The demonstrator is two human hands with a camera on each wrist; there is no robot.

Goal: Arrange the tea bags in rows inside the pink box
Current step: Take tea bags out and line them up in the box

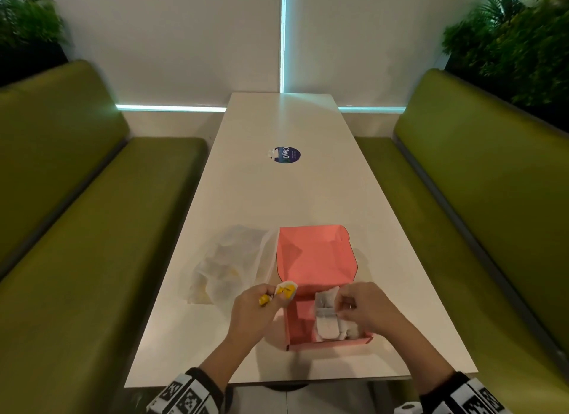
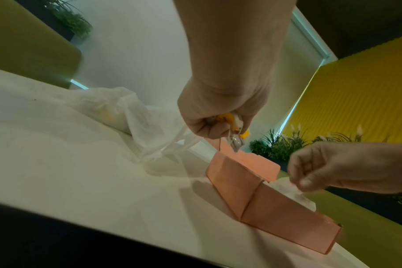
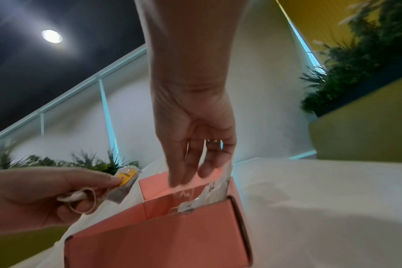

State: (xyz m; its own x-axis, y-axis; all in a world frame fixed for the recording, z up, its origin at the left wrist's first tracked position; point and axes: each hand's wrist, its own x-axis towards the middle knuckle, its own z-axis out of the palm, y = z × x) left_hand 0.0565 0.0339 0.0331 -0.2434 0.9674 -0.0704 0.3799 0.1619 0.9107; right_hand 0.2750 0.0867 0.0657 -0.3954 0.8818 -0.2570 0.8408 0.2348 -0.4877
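Head view: I see the left hand [image 1: 255, 312] pinching yellow-tagged tea bags [image 1: 284, 291] beside the pink box [image 1: 320, 344] on the white table [image 1: 277, 191]. Right hand [image 1: 363, 309], fingers loosely extended, touches tea bags standing in the box [image 1: 326, 324]. Plastic bag [image 1: 228, 259] lies left.

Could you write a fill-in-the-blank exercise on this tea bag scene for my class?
1. The left hand grips tea bags whose tags are ____ in colour.
2. The right hand reaches over the open ____ box.
3. The plastic bag lies on the table to the ____ of the box.
4. Both benches are ____.

Missing words: yellow; pink; left; green
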